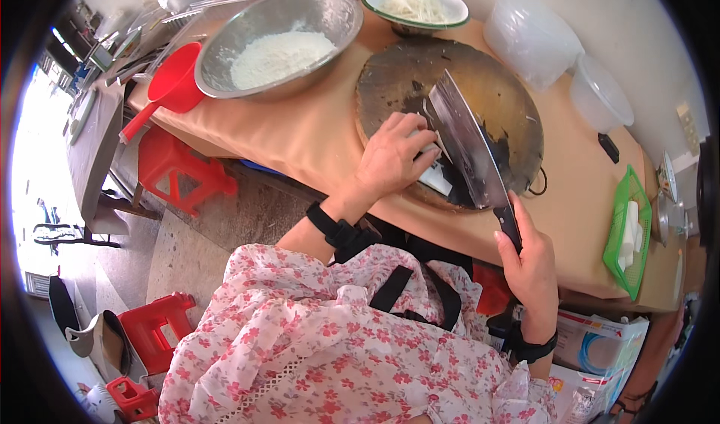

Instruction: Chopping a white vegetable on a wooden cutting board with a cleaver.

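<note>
My right hand [526, 255] grips the black handle of a broad cleaver [467, 143], its blade lying across a round wooden chopping board [506, 103]. Beside the blade, my left hand [396, 154] presses down with bent fingers on a pale piece of food [436, 179], mostly hidden under the fingers. Dark wet patches and thin pale shreds mark the board. Behind it stands a green-rimmed enamel bowl [464, 16] holding white shreds. A large metal basin [211, 75] with white powder is at the upper left.
A red plastic dipper [174, 81] lies left of the basin. Bagged clear plastic containers [529, 36] stand at the back right. A green basket [634, 255] with white pieces is at the right. Red stools [180, 171] are on the floor at left. A metal ring hangs from the board's side.
</note>
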`<state>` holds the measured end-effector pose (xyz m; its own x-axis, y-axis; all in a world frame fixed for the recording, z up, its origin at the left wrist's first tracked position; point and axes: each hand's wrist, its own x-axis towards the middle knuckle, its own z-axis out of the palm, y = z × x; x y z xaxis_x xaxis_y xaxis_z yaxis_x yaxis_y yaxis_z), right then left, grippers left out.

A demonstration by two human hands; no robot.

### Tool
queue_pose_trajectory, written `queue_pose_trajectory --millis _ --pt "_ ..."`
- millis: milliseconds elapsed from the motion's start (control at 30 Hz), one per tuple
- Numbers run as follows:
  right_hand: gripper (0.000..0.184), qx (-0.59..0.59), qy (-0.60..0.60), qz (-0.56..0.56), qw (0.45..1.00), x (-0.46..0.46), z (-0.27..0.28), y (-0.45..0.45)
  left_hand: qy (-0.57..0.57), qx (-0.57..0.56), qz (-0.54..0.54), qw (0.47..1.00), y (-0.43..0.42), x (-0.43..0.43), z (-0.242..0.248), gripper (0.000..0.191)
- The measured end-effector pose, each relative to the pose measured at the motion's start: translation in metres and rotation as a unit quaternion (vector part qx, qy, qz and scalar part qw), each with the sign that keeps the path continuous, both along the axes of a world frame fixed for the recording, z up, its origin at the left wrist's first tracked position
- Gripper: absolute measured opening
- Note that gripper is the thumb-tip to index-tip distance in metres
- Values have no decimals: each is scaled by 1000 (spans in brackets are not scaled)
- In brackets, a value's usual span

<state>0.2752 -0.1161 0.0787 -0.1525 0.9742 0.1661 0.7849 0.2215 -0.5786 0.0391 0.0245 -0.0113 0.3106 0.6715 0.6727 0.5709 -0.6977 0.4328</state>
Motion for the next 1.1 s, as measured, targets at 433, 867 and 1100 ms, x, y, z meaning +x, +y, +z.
queue_pose_trajectory --millis 433,867,1100 --pt "55 -59 -21 18 998 -1 22 12 14 2 1 1000 -4 0 7 24" --pt "54 -32 16 29 999 0 23 16 25 7 -6 1000 -3 1 11 24" --pt "55 -25 23 35 999 -2 22 17 29 1 -5 1000 -4 1 12 23"
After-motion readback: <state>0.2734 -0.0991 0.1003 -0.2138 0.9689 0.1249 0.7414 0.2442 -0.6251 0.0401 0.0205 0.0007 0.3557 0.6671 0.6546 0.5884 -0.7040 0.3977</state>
